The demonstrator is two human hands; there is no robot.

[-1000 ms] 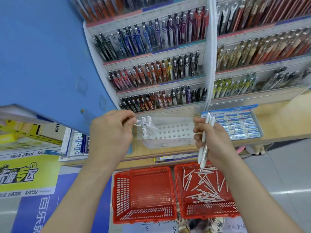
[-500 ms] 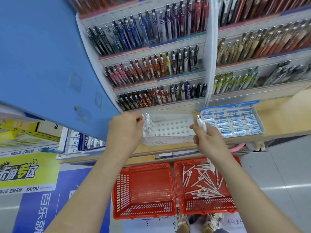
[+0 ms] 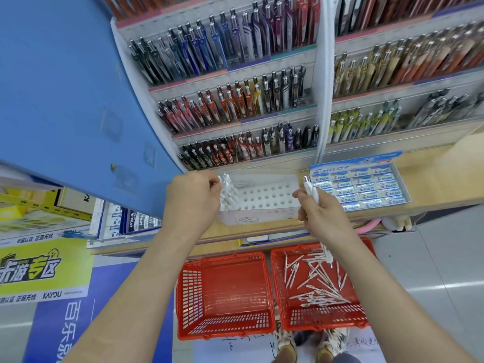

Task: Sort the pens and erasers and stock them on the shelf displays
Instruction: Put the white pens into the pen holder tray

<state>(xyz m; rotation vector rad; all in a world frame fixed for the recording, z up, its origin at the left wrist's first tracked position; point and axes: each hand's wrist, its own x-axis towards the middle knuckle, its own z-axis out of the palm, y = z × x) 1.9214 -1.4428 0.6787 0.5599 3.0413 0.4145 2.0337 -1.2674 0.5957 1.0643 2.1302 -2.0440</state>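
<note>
My right hand (image 3: 322,216) is clenched around a small bunch of white pens (image 3: 311,191). Their long axis runs far to near, with the clicker ends sticking up past my fingers toward the display shelf (image 3: 235,158) and the tips pointing down at the right basket (image 3: 282,297). My fist and forearm hide the middle of the barrels, so I can't count them.

My left hand (image 3: 193,203) is curled at the left end of the white perforated holder (image 3: 264,200), with its fingertips at the tops of the standing pens (image 3: 227,192), which are upright in the holes. I cannot tell whether I am pinching one or only touching it (my knuckles cover the spot).

More white pens lie criss-crossed in the right basket, and the left basket (image 3: 225,292) sits just beside it. The eraser box (image 3: 358,187) lies right of the holder.
</note>
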